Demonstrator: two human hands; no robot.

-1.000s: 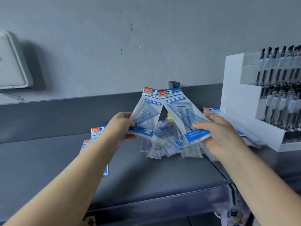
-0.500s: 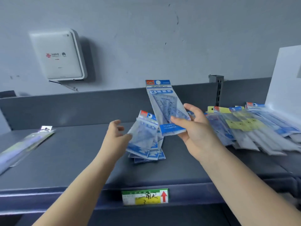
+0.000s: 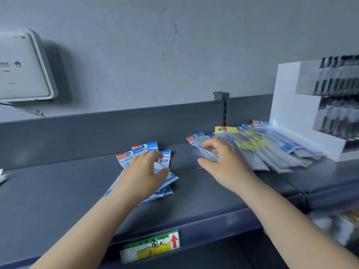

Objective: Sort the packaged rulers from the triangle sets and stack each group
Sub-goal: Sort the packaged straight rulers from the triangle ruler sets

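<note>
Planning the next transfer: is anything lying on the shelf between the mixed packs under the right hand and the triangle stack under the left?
Nothing visible: bare shelf separates the mixed pile at the right hand from the triangle stack under the left hand.

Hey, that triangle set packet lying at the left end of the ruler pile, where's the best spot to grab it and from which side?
Probably by its near-left edge, coming from the left. The triangle set packet lies flat, with the ruler pile overlapping its right side, so only the left edge looks free. The right hand is already there, though its grip is too blurred to confirm.
</note>
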